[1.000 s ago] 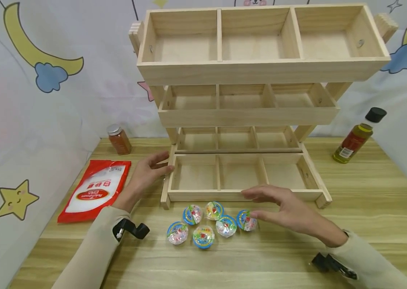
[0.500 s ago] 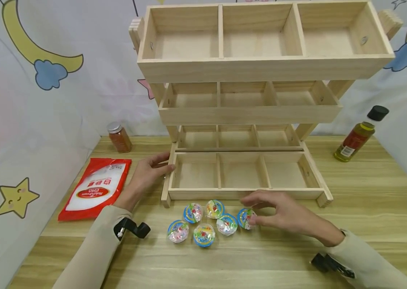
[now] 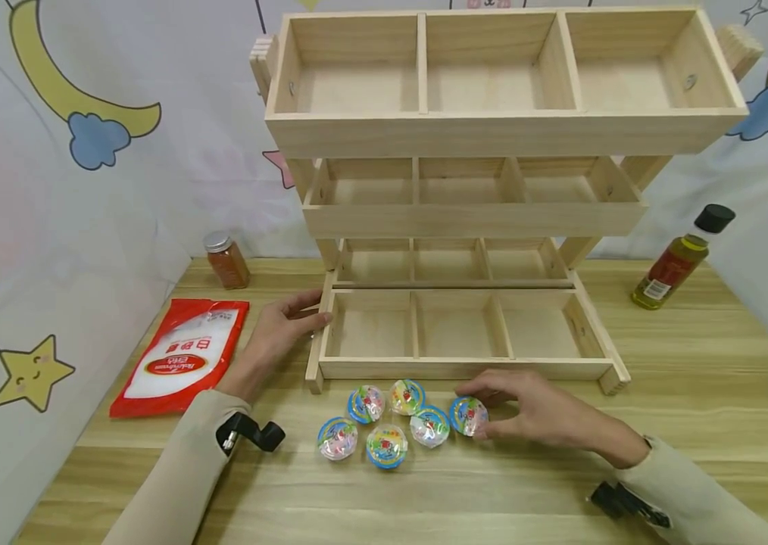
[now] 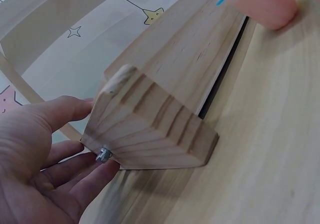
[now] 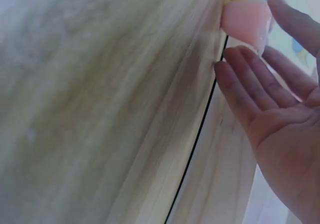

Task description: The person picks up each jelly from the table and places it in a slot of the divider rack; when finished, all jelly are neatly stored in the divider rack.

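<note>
Beside the wooden rack [image 3: 438, 369] my left hand [image 3: 283, 333] touches the left end of its base, thumb on the edge and fingers near a metal bolt [image 4: 103, 155] in the left wrist view. My right hand [image 3: 535, 412] is around the rightmost jelly cup [image 3: 469, 415], its thumb by the near side and fingers by the far side. In the right wrist view that pink cup [image 5: 245, 21] lies between the thumb and the extended fingers [image 5: 240, 86]. More jelly cups with blue-rimmed lids, among them one cup [image 3: 386, 446] nearest me, stand in front of the rack.
A red and white bag [image 3: 179, 359] lies left of the rack, with a silver-lidded jar [image 3: 226, 261] behind it. An oil bottle [image 3: 682, 257] stands at the right. The rack's upper tray [image 3: 507, 136] overhangs the lower divided trays.
My right hand has come down around the rightmost jelly cup, its thumb shifting from over the lid to the cup's side. The left hand stays at the rack's base.
</note>
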`<state>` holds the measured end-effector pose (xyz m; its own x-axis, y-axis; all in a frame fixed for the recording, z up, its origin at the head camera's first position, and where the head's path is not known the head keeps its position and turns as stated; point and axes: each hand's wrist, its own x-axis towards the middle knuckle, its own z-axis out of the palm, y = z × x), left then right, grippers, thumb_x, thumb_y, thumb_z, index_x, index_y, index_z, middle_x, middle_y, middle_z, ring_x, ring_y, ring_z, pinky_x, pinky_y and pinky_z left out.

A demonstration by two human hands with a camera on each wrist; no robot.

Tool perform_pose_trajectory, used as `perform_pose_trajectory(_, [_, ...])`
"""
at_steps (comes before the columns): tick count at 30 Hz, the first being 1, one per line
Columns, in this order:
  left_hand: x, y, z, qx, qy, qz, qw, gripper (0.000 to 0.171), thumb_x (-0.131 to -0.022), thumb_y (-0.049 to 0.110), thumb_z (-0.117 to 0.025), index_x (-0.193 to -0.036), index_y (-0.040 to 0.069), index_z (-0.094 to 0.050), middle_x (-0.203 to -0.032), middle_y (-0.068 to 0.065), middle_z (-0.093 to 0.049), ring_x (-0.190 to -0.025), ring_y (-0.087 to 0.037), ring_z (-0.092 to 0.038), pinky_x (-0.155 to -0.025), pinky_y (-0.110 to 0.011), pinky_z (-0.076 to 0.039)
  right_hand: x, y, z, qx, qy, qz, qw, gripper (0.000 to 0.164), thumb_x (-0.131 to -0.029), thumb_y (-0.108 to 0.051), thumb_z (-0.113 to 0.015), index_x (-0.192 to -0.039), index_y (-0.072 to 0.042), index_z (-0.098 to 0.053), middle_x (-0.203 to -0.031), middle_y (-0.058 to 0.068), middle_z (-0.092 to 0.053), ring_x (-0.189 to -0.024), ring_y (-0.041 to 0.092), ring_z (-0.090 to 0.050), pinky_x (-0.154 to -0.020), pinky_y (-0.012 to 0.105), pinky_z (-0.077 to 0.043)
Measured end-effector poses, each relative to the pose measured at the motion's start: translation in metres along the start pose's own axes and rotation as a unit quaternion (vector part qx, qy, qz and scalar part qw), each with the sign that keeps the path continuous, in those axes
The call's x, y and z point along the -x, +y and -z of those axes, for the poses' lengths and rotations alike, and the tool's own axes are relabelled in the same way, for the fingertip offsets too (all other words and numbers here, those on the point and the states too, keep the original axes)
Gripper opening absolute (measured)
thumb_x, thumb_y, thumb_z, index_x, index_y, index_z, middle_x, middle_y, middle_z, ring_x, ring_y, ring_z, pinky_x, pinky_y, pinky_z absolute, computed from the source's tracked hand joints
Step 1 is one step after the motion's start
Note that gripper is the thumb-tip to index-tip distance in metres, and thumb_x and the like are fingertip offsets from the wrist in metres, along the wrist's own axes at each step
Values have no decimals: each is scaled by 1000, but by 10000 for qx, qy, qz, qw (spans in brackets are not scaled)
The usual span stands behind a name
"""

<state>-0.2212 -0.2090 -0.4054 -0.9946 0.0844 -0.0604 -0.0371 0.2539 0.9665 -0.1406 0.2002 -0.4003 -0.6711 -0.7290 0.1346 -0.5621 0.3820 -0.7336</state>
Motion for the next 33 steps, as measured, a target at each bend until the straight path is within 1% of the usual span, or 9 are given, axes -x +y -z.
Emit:
perform_pose_trajectory(4, [0,1,0,-26,-12,-17,10000,64,-97,21,-80,-154,3,-55,-153,-17,-57,-137,-32,-58,-117,-46,-42,-1,-2,1,-22,-45,-87,9999,49,-92,-26,-86,-134,-7,-71,-124,1,-73,-108,13,-69,-95,37,-59])
perform_pose_trajectory(9, [1,1,-1,-71,-58,-22,10000,66,-98,23,-79,-155,4,-53,-154,-17,-56,-139,-33,-56,-119,-47,-39,-2,-4,0,-356,-98,-243,9990,48,-91,-23,-87,-131,-4,-70,-117,3,-75,-103,15,-72,-91,35,-61])
perform_pose_trajectory(11, [1,1,-1,-66,-57,-22,10000,65,-98,22,-79,-155,4,-53,-154,-18,-56,-139,-33,-56,-120,-47,-39,-3,-4,0,-413,-103,-275,9987,47,-91,-23,-88,-130,-4,-70,-116,3,-75,-101,15,-73,-90,34,-61])
perform_pose_trajectory(18, [0,-1,-1,-41,30,-48,10000,62,-99,20,-78,-154,2,-55,-152,-18,-58,-136,-33,-58,-117,-46,-42,-4,-3,-1,-96,35,-177,9998,43,-90,-24,-88,-126,-6,-72,-117,3,-75,-99,12,-72,-89,33,-61])
perform_pose_trajectory(21, [1,-1,-2,-2,69,-34,10000,61,-99,19,-78,-153,2,-56,-151,-18,-59,-136,-33,-59,-116,-46,-44,-5,-4,0,-95,115,-175,9997,42,-91,-24,-88,-125,-7,-72,-119,3,-75,-100,12,-72,-90,34,-61])
perform_pose_trajectory(26, [1,-2,-3,58,132,-28,9999,62,-98,18,-79,-153,2,-56,-150,-20,-59,-135,-33,-59,-114,-44,-45,-11,-9,7,-208,224,-146,9994,41,-92,-21,-87,-126,-5,-72,-120,4,-74,-103,14,-73,-92,33,-60])
perform_pose_trajectory(33, [2,-2,-3,41,96,-109,9999,62,-98,17,-78,-153,0,-55,-150,-21,-58,-136,-34,-59,-115,-44,-44,-23,-17,18,19,406,-88,9991,40,-93,-19,-86,-128,-7,-72,-120,-1,-74,-103,13,-72,-94,33,-59])
